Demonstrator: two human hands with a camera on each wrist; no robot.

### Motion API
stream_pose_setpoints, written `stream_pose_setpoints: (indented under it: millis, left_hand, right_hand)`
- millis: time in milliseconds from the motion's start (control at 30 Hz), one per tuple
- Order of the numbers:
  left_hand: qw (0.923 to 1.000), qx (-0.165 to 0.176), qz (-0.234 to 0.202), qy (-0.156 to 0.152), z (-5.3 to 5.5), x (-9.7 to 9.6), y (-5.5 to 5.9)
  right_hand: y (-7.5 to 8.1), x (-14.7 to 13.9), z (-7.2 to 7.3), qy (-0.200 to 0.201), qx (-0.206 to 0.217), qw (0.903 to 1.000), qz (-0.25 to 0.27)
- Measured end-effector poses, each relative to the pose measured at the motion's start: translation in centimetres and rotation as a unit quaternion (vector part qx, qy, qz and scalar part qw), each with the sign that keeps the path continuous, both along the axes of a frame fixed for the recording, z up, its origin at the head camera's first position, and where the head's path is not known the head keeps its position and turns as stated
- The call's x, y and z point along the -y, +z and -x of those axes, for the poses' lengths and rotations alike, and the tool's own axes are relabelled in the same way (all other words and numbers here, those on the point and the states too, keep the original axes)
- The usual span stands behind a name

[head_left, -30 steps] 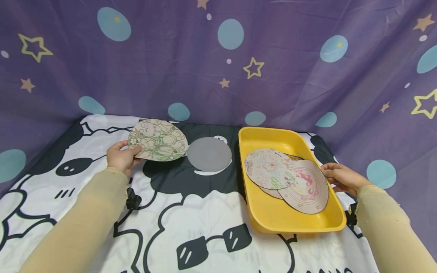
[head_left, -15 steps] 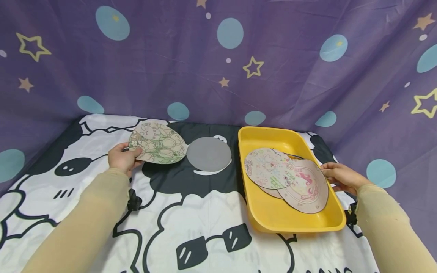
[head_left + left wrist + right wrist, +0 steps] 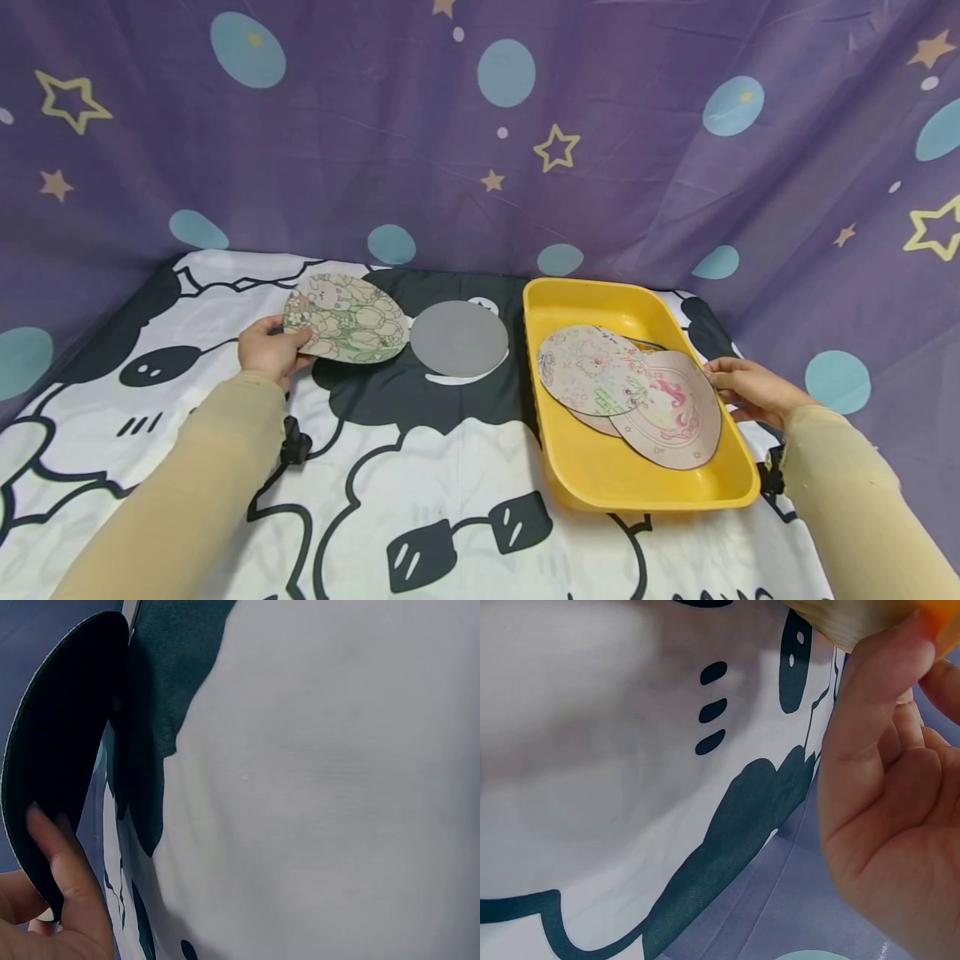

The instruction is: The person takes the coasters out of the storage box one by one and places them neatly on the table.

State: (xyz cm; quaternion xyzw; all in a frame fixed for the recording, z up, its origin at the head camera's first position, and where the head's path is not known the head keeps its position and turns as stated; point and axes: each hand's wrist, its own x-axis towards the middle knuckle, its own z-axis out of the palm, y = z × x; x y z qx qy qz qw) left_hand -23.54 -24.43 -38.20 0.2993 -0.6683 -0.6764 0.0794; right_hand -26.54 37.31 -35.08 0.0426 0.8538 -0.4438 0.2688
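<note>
Floral oval mat [image 3: 347, 320] is in the left hand [image 3: 267, 346], held by its near-left edge, thumb on top, other fingers under; left wrist view has fingertips on the dark underside [image 3: 64, 727]. It tilts, far side up, apparently off the cloth [image 3: 450, 454]. Main risk: one-edge pinch, so the mat could swing, sag or slip if the grip eases. Grey disc [image 3: 459, 339] lies just right of the held mat; touching or apart, can't tell. Lowering rightward could catch or shove it, since the free edge points straight at it.

Right hand [image 3: 753, 389] is narrow, fingers bent at the near rim of the yellow tray [image 3: 592, 475], thumb and finger seeming to pinch it. A tug there could skid the tray. Between the hands, nearer the right: doodled round mat [image 3: 588, 371] overlaps pink-character mat [image 3: 675, 421], another mostly hidden beneath; they could slide if the tray jolts, as they're loosely piled.

Versus a second ago: held mat sits lower, upper face turned a bit differently, left hand shifted slightly. Right hand, tray, piled mats and disc look unchanged. Purple curtain [image 3: 390, 125] hangs beyond both hands.
</note>
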Motion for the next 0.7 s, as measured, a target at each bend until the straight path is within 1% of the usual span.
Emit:
stream_pose_setpoints:
  millis: [467, 633, 700]
  left_hand:
    - [1.0, 0.001, -0.002, -0.006, 0.14, 0.34, -0.63]
    - [0.9998, 0.011, 0.01, -0.014, 0.14, 0.52, -0.81]
    - [0.9995, 0.015, 0.014, -0.023, 0.13, 0.56, -0.84]
  right_hand:
    - [-0.08, -0.08, 0.06, 0.001, -0.002, 1.0, 0.0]
    - [-0.12, -0.07, 0.12, 0.001, -0.001, 1.0, -0.001]
    - [-0.14, -0.11, 0.15, 0.0, 0.0, 1.0, 0.0]
